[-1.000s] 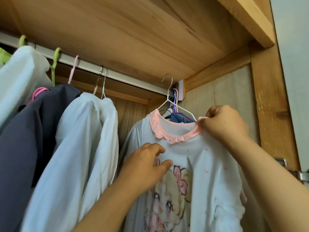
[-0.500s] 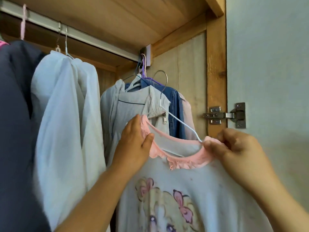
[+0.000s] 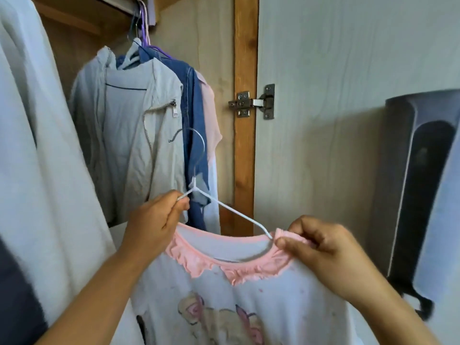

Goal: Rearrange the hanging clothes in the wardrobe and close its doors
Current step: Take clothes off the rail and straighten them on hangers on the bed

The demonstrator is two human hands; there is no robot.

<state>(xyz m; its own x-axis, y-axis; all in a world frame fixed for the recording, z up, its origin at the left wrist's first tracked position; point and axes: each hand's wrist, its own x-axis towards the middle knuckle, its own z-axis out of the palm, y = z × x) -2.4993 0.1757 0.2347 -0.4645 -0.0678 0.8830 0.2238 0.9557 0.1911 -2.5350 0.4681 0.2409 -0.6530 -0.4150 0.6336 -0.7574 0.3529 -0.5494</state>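
Note:
A white shirt [image 3: 249, 302] with a pink frilled collar and a cartoon print is off the rail, held low in front of the wardrobe. My left hand [image 3: 154, 225] grips the left arm of its white wire hanger [image 3: 224, 207], which is partly pulled out of the neck. My right hand [image 3: 321, 247] pinches the pink collar at the hanger's right end. Still hanging at the rail's right end are a grey zip hoodie [image 3: 129, 125], a blue denim garment [image 3: 194, 115] and a pale pink one [image 3: 210, 108].
A white garment [image 3: 37, 158] fills the left edge, with a dark one [image 3: 15, 307] below it. The wooden wardrobe side post [image 3: 245, 58] carries a metal hinge [image 3: 254, 103] joined to the open pale door [image 3: 348, 70]. A dark bag [image 3: 418, 183] hangs at the right.
The shirt on its hanger came off the rail and moved down and toward me. My left hand shifted from the shirt front to the hanger's arm. The view swung right and down.

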